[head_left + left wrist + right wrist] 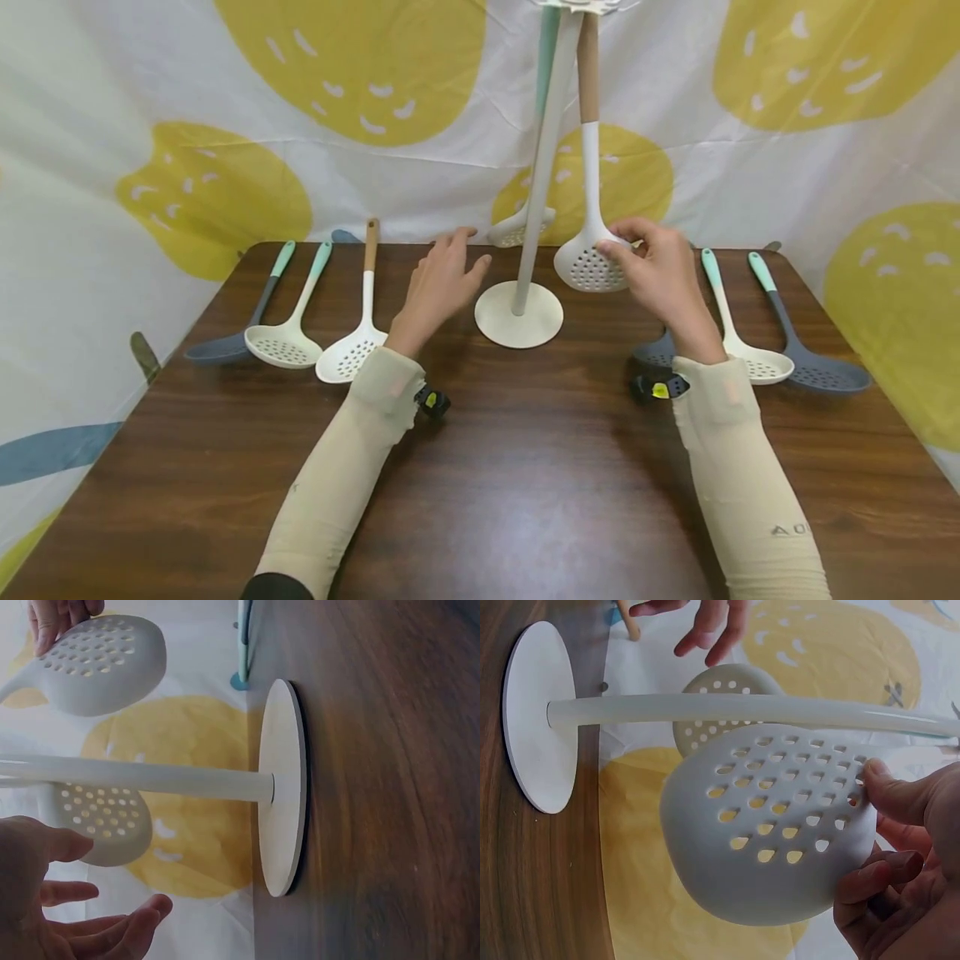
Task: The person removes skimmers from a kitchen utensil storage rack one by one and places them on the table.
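Note:
A white slotted skimmer with a wooden-coloured handle [590,175] hangs from the top of a cream utensil stand [538,167]. My right hand [663,271] pinches the rim of its perforated bowl [772,817] between thumb and fingers. Behind the pole hangs a second skimmer [517,227], white with a mint handle; its bowl [101,821] shows in the left wrist view. My left hand [442,287] is to the left of the pole, fingers spread and holding nothing, near that second bowl.
On the brown table [487,483] at left lie a grey skimmer [225,348], a cream skimmer [285,343] and a white skimmer [352,354]. At right are a cream skimmer [753,362], a grey skimmer [825,371] and another grey one [654,350], partly hidden by my right arm. A patterned cloth [420,192] hangs behind.

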`<state>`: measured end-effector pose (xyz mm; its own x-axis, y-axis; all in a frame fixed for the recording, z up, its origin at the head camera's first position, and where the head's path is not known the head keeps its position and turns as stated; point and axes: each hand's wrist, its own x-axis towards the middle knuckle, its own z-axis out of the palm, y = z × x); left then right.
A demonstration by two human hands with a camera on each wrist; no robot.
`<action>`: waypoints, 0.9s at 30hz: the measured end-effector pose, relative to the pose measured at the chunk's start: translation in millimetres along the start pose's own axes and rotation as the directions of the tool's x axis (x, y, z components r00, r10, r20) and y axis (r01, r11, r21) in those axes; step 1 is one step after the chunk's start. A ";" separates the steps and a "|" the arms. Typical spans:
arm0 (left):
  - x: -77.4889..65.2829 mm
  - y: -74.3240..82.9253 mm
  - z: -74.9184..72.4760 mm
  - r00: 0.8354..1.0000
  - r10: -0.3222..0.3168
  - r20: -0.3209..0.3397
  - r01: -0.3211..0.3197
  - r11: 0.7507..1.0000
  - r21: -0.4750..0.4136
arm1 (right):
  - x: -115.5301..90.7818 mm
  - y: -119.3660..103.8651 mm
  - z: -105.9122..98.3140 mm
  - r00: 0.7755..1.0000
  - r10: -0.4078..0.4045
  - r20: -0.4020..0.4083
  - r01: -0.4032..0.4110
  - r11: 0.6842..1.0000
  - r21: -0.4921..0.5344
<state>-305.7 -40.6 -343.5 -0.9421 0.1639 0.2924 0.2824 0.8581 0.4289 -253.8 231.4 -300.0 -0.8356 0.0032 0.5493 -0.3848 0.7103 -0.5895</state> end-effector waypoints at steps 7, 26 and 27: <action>5.7 9.2 7.4 0.999 0.045 0.028 -0.044 0.999 -0.026 | -1.0 5.1 -5.6 0.999 0.007 -0.048 -0.008 1.000 -0.019; 8.8 23.9 9.6 0.992 0.119 -0.049 -0.123 0.988 -0.091 | -5.5 6.6 -15.0 0.989 0.114 -0.096 -0.120 0.991 -0.058; 9.0 23.9 9.1 0.991 0.120 -0.054 -0.125 0.988 -0.086 | -5.7 6.6 -16.5 0.988 0.117 -0.100 -0.121 0.992 -0.044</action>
<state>-309.1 -14.2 -338.4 -0.8902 0.2397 0.3875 0.4122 0.7860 0.4608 -245.0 247.8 -297.2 -0.8313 0.1564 0.5333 -0.2626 0.7352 -0.6249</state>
